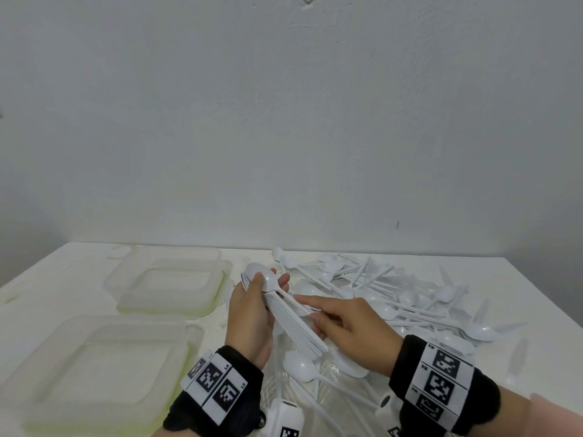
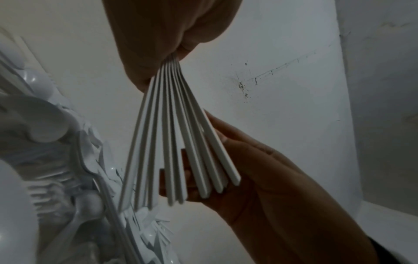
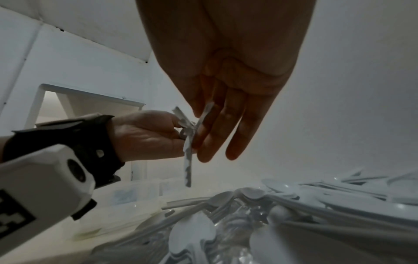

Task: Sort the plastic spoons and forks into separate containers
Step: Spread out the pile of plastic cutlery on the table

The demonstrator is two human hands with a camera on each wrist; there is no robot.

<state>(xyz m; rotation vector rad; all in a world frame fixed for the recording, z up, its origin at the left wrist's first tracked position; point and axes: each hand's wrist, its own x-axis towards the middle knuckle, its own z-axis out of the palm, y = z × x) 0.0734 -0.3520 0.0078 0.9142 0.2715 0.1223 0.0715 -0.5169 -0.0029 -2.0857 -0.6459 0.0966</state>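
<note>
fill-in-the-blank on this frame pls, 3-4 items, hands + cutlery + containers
1. The left hand grips a nested stack of white plastic ____.
2. The right hand touches the stack at its ____ end, where the left wrist view shows it fanned out.
3. The two clear containers sit on the person's ____ side of the table.
4. The loose pile of cutlery lies directly on the ____.

Missing words: spoons; handle; left; table
</note>
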